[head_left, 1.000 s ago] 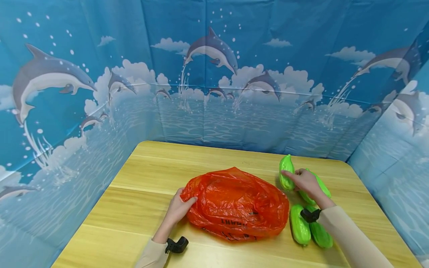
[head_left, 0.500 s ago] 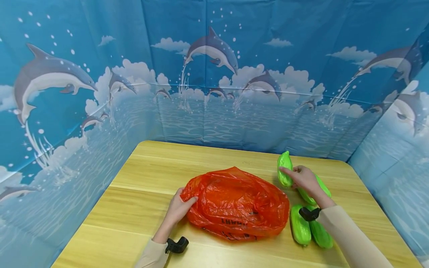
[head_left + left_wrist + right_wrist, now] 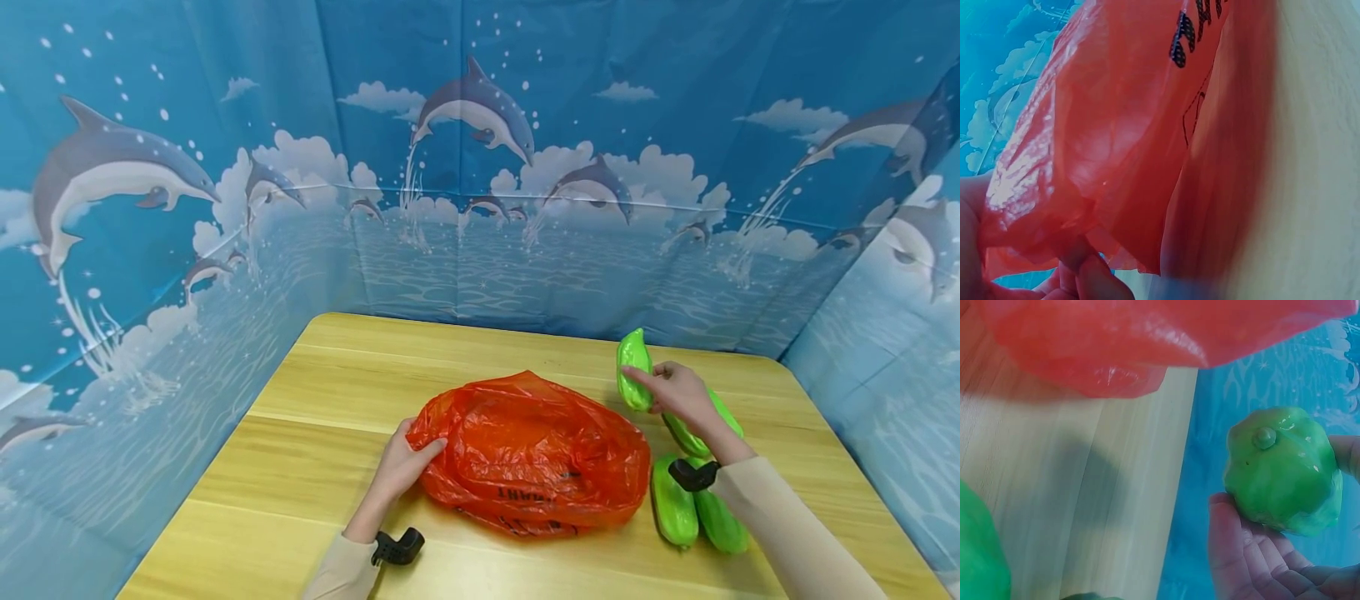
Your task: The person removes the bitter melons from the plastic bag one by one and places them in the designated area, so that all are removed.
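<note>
My left hand (image 3: 401,462) grips the left edge of a red plastic bag (image 3: 532,450) with black printing; in the left wrist view, thumb and fingers (image 3: 1094,275) pinch its thin film. At the back right, my right hand (image 3: 682,392) holds a glossy, long green fruit (image 3: 634,367) with a pointed tip, raised above the table. End-on in the right wrist view, this green fruit (image 3: 1282,472) sits between thumb and fingers, a small knob on its end. The bag is puffed out and lies between the hands; whether anything is inside cannot be told.
More fruits of the same kind lie right of the bag: two side by side, a near one (image 3: 673,504) and its neighbour (image 3: 720,521), and another (image 3: 693,433) partly under the right hand. The wooden table (image 3: 300,467) ends at a dolphin-printed curtain (image 3: 480,267).
My right hand has lifted the green fruit slightly up and to the left, away from the others. The left hand keeps its grip on the bag with hardly any movement.
</note>
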Demonstrator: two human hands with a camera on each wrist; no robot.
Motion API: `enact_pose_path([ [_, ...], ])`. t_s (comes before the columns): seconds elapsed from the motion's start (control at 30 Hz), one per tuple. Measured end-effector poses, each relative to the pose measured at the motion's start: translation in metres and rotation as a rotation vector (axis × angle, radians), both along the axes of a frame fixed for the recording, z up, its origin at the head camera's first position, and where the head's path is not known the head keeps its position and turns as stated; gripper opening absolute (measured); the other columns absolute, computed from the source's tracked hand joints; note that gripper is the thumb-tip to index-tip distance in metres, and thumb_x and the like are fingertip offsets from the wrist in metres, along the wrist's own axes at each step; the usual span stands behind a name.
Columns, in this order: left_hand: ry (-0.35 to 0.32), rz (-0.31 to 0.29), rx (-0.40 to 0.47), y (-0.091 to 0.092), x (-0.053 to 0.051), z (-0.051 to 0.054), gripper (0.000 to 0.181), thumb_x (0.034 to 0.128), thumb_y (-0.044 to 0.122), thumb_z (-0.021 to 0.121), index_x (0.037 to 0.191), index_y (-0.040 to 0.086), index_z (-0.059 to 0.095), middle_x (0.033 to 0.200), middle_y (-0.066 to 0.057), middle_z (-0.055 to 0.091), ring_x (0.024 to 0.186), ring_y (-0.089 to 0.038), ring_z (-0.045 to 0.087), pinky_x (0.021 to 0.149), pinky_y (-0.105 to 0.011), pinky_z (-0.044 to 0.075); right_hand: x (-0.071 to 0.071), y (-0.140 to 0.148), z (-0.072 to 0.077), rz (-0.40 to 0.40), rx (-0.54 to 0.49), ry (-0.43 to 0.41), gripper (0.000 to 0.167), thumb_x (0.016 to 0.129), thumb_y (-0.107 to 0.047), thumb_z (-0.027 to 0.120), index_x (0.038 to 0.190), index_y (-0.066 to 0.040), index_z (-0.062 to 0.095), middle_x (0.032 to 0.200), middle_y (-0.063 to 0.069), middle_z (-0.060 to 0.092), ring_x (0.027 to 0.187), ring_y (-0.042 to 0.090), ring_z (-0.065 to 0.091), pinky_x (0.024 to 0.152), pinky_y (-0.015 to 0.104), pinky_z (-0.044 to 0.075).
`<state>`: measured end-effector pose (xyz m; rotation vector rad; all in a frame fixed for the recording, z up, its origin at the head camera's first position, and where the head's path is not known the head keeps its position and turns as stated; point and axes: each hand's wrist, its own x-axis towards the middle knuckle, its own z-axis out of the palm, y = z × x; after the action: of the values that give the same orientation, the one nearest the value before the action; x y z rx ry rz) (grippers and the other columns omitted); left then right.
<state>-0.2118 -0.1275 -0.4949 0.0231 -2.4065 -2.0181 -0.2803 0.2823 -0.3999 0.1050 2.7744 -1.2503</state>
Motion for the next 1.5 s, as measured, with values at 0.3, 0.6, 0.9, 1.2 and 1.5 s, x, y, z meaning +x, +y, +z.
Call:
enact_pose_path([
  [0.3, 0.005, 0.001, 0.001, 0.002, 0.0, -0.002, 0.057, 0.0848, 0.021, 0.072, 0.127, -0.006, 0.043, 0.116, -0.018, 0.056, 0.102, -0.031, 0.058, 0.087, -0.043, 0.05, 0.002, -0.008, 0.006, 0.0, 0.029, -0.003, 0.067, 0.081, -0.068, 0.056, 0.094, -0.003, 0.047, 0.071, 0.005, 0.05, 0.067, 0.022, 0.064, 0.066, 0.037, 0.053],
  [0.6, -0.005, 0.007, 0.01, 0.003, -0.001, -0.002, 0.057, 0.085, 0.022, 0.072, 0.127, -0.005, 0.043, 0.116, -0.018, 0.056, 0.102, -0.031, 0.058, 0.087, -0.042, 0.05, 0.003, -0.012, 0.011, 0.023, 0.009, 0.009, 0.07, 0.082, -0.067, 0.056, 0.102, 0.0, 0.05, 0.082, 0.009, 0.054, 0.068, 0.022, 0.065, 0.066, 0.037, 0.052],
  [0.9, -0.006, 0.02, 0.02, 0.004, -0.001, 0.0, 0.055, 0.0847, 0.02, 0.072, 0.125, -0.005, 0.045, 0.114, -0.017, 0.057, 0.1, -0.03, 0.059, 0.087, -0.042, 0.05, 0.007, -0.018, 0.019, 0.03, 0.003, 0.014, 0.076, 0.081, -0.068, 0.056, 0.111, 0.002, 0.05, 0.087, 0.011, 0.057, 0.068, 0.022, 0.064, 0.068, 0.038, 0.052],
  [1.2, -0.002, 0.012, 0.039, 0.004, 0.001, 0.0, 0.054, 0.0851, 0.019, 0.071, 0.125, -0.006, 0.044, 0.114, -0.018, 0.057, 0.099, -0.03, 0.059, 0.086, -0.041, 0.05, 0.01, -0.024, 0.025, 0.035, -0.024, 0.032, 0.076, 0.082, -0.066, 0.057, 0.113, 0.002, 0.047, 0.09, 0.013, 0.054, 0.072, 0.025, 0.064, 0.068, 0.038, 0.054],
  [1.5, 0.008, 0.009, 0.032, 0.005, 0.002, 0.0, 0.053, 0.0852, 0.018, 0.071, 0.124, -0.006, 0.044, 0.113, -0.019, 0.057, 0.098, -0.031, 0.059, 0.085, -0.042, 0.051, 0.011, -0.033, 0.029, 0.059, -0.041, 0.073, 0.069, 0.083, -0.063, 0.058, 0.105, 0.001, 0.047, 0.076, 0.007, 0.052, 0.071, 0.026, 0.063, 0.064, 0.035, 0.053],
])
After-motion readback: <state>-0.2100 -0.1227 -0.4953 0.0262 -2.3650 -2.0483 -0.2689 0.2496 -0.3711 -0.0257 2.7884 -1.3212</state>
